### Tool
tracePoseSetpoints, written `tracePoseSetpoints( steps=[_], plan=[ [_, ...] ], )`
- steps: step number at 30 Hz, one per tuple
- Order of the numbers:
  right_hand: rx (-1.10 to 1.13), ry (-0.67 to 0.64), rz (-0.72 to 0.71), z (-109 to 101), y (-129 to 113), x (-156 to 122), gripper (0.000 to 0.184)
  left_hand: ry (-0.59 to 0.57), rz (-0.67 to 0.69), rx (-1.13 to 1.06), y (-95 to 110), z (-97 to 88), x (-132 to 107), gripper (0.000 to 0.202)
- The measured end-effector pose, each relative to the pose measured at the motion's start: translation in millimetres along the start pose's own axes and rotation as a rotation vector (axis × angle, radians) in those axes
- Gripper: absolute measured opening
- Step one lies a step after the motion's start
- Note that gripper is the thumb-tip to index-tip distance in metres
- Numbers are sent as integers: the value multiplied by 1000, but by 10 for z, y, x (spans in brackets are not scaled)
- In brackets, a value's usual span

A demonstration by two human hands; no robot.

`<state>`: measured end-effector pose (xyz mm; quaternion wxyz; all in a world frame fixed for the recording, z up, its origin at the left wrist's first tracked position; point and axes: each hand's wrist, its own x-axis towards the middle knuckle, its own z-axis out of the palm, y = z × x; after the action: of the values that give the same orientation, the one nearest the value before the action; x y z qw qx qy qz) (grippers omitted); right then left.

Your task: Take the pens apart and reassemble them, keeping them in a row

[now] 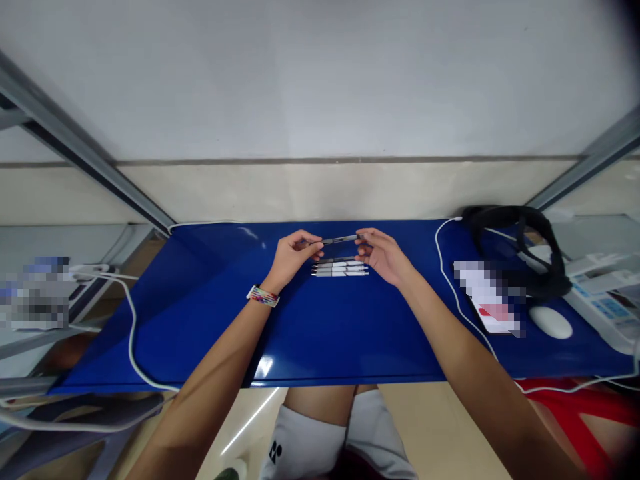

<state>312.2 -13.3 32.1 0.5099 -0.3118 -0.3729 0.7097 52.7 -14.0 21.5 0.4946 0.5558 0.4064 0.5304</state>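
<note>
A grey pen [341,239] is stretched sideways between my two hands. My left hand [295,253] pinches its left end, and a multicoloured band circles that wrist. At the other end, the fingertips of my right hand [381,252] close on the pen. Just below it on the blue tabletop [340,327], several white and grey pens [343,269] lie side by side in a neat stack of rows, all pointing sideways. Part of the topmost row is hidden by my fingers.
On the right are a phone [487,300] with a blurred screen, a white mouse [551,322] and a black head strap [525,233]. White cables [443,257] run along both sides. A pale wall [320,193] stands behind the table.
</note>
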Motion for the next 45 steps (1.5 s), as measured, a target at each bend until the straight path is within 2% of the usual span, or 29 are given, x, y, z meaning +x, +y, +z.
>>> tracePoseSetpoints(
  steps=[3,8,12,20,25,31,36,42,45],
  plan=[
    [223,-109,169,44,-20,-36,37,23,1,-43,7,41,-1,35],
    [417,-93,176,76,31,-44,39,39,16,-93,17,93,-1,35],
    [436,-72,167,97,95,-26,34,48,18,-142,12,106,-1,35],
    [488,61,112,120,159,-8,26,9,-32,-195,14,134,-26,34],
    [519,49,125,132,151,-17,33,7,-44,-219,25,133,-26,36],
    [567,84,128,149,148,-27,28,17,-60,-241,30,121,-17,35],
    [613,39,112,149,142,-57,40,17,-50,-209,16,105,-6,34],
    [560,83,93,152,158,-44,27,22,-46,-196,-10,90,5,33],
    [535,92,82,162,161,-43,28,21,-43,-193,-12,90,6,33]
  ],
)
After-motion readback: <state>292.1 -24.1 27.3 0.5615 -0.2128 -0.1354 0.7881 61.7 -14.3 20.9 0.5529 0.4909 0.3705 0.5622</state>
